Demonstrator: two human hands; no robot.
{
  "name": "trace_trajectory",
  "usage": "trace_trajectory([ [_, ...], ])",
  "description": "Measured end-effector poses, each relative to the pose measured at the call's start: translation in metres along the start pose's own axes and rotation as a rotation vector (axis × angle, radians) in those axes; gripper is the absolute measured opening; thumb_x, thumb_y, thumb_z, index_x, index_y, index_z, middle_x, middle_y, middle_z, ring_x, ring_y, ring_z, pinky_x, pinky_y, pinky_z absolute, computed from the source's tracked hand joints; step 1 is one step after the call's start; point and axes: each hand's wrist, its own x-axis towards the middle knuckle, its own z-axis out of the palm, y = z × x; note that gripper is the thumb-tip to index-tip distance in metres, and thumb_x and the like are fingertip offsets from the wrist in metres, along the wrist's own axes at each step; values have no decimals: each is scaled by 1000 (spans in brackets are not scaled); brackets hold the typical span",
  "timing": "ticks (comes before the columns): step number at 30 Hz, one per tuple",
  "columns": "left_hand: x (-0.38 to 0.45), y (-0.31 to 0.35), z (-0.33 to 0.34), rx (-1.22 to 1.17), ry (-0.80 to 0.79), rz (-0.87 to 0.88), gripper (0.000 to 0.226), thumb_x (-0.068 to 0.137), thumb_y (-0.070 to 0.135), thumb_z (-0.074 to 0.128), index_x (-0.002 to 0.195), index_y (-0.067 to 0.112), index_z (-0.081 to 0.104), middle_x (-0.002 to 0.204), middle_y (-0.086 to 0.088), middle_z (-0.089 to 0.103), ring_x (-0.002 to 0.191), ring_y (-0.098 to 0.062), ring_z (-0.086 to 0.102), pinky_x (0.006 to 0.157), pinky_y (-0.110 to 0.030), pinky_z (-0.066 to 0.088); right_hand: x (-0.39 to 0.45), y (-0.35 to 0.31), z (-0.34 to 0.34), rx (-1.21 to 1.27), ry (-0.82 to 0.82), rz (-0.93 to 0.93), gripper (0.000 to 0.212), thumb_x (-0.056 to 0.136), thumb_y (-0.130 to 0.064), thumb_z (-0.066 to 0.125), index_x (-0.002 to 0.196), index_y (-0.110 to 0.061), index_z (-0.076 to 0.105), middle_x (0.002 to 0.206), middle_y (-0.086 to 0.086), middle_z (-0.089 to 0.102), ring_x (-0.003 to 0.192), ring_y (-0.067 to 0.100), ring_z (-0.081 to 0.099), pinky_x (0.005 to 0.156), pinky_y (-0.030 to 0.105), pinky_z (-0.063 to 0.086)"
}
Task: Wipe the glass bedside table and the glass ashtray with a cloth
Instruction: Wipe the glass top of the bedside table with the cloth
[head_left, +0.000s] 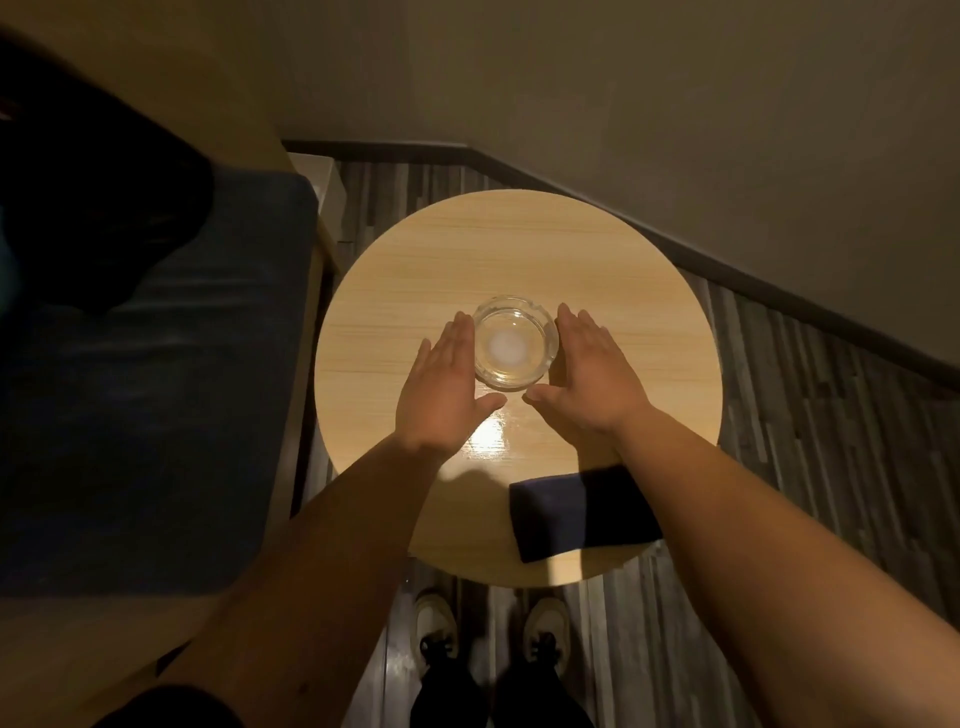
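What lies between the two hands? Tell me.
In the head view, the ashtray sits between the left hand and right hand, both open and flanking it on the table. The cloth lies apart, nearer the table's front edge.

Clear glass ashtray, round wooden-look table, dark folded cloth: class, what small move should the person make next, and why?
Probably reach the right hand back to the dark folded cloth. Both open hands flank the clear glass ashtray, the left hand beside its other side, yet neither holds anything. The cloth lies untouched at the near edge of the round wooden-look table, so no wiping can begin.
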Motion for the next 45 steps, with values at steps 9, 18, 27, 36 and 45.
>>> trace_trajectory([
  [9,-32,39,-17,257,20,94,80,94,55,38,152,10,7,161,-10,2,148,-22,0,120,-41,0,-48,4,-57,-191,44,-2,83,87,-52,57,150,-14,19,155,7,28,145,27,18,117,41,11],
  [18,-96,109,42,252,-178,194,72,97,53,29,152,13,6,161,-9,-2,148,-24,-5,119,-44,-2,-111,69,-74,-397,95,85,69,94,-53,40,149,-14,24,158,10,21,146,28,11,118,46,5],
  [27,-123,132,110,448,-185,147,107,79,82,25,151,9,-4,160,-12,-4,147,-29,-5,117,-53,1,-164,126,-37,-404,24,-38,70,95,-53,39,150,-14,22,159,10,16,147,28,8,117,42,0],
  [36,-164,136,122,397,-101,114,64,96,15,46,151,8,14,158,-13,19,146,-26,18,117,-42,14,-197,112,-12,-323,15,-94,67,96,-48,40,150,-12,23,159,12,18,147,27,10,118,42,1],
  [45,-241,121,46,249,-40,-57,77,73,11,77,140,2,42,142,-17,47,130,-29,47,110,-39,32,-220,36,-35,-462,-4,-263,68,98,-49,33,152,-11,15,160,11,12,147,27,5,116,40,-4],
])
